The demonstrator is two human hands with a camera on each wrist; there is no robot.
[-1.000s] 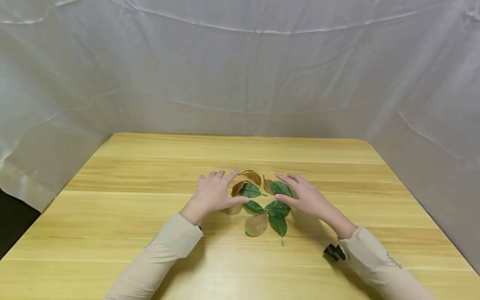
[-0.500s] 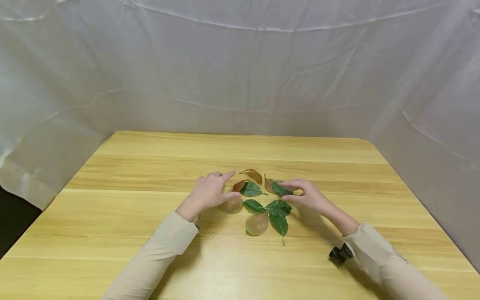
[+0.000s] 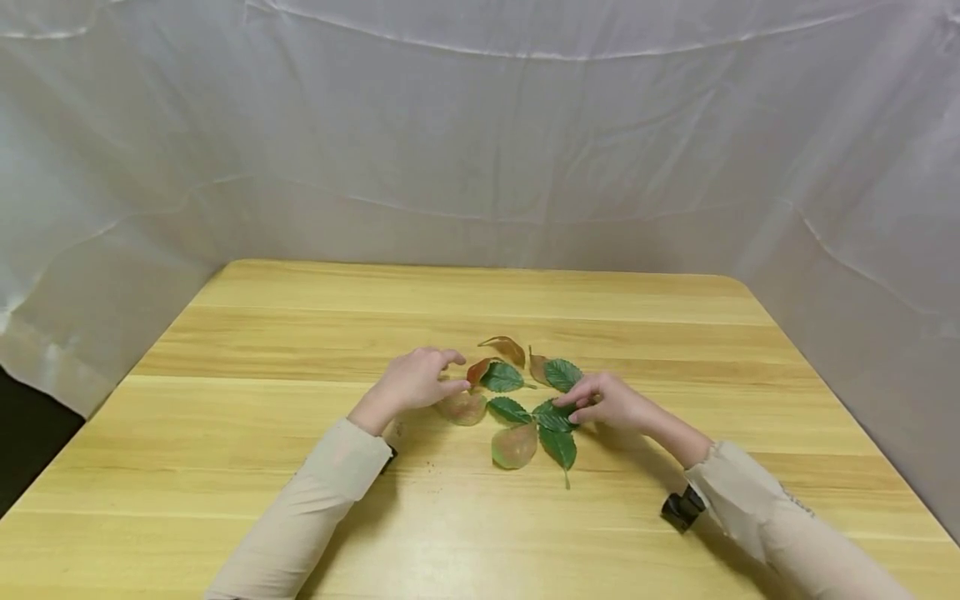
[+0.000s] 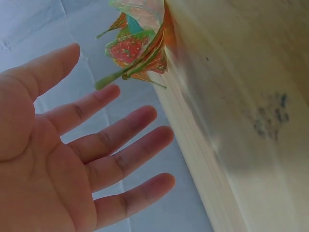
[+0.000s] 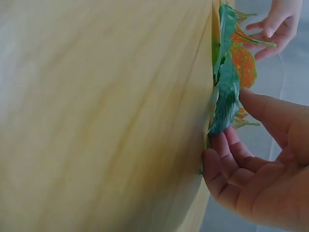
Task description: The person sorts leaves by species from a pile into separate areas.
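Note:
In the head view my right hand (image 3: 611, 406) is over a green leaf (image 3: 553, 417), its fingertips right at the leaf's edge. In the right wrist view the thumb and fingers stand apart on either side of this leaf (image 5: 227, 99). My left hand (image 3: 416, 379) hovers palm down beside a reddish-brown leaf (image 3: 478, 371) and holds nothing; its fingers (image 4: 120, 164) are spread loosely. Other green leaves lie between the hands: one at the upper middle (image 3: 502, 377), one at the upper right (image 3: 561, 374), one pointing downward (image 3: 558, 447). A brown-green leaf (image 3: 514, 447) lies in front.
A curled brown leaf (image 3: 506, 348) lies farthest back, and a pale brown leaf (image 3: 462, 408) lies under the left hand's side. The wooden table (image 3: 300, 492) extends all around, with dark specks (image 4: 270, 116) near the left wrist. Grey-white cloth (image 3: 495, 142) hangs behind and beside it.
My right hand has moved from the upper right green leaf down to the green leaf below it. The left hand has drawn back leftward from the leaves. The leaves hold nearly the same places.

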